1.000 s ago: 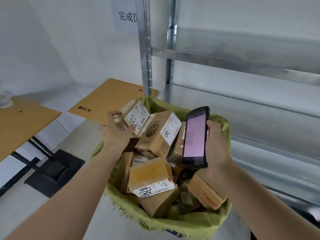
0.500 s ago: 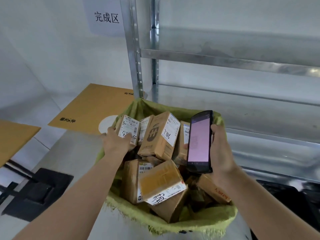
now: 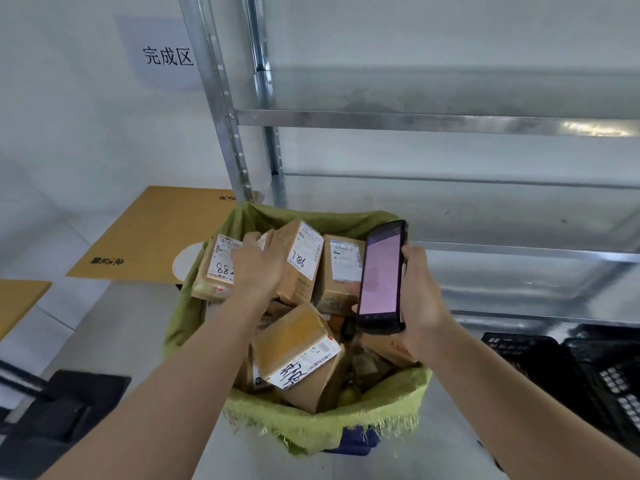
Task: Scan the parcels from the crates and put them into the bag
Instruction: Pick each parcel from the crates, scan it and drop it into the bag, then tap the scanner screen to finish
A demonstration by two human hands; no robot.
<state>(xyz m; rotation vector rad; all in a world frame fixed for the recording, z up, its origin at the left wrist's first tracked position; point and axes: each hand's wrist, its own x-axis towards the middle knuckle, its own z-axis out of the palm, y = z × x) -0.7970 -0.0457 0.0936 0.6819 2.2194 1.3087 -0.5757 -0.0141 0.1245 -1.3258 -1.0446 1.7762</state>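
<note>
Head view looks down at a big shiny metal shelf rack (image 3: 433,119) with flat silver boards, standing behind the bag. Below it sits the green bag (image 3: 322,420), made of rough woven cloth with a frayed edge, full of brown cardboard parcels (image 3: 294,344). They are boxy, with white paper labels and black scribbles. A flat tan cardboard sheet (image 3: 145,233) lies on the floor to the left, and black plastic crates (image 3: 554,368) with holes sit to the right.

The left hand (image 3: 256,268) lies flat on a parcel marked 88 (image 3: 214,268) at the back left of the bag, fingers spread and relaxed, not gripping. The right hand (image 3: 419,296) has its grip wrapped around a black scanner (image 3: 381,275) with a glowing pink screen, held upright over the bag.

Half a second ago the left hand was holding that parcel by its near edge; now the parcel rests among the others. The scanner hides part of the parcel behind it, and the left hand covers part of the 88 label.
</note>
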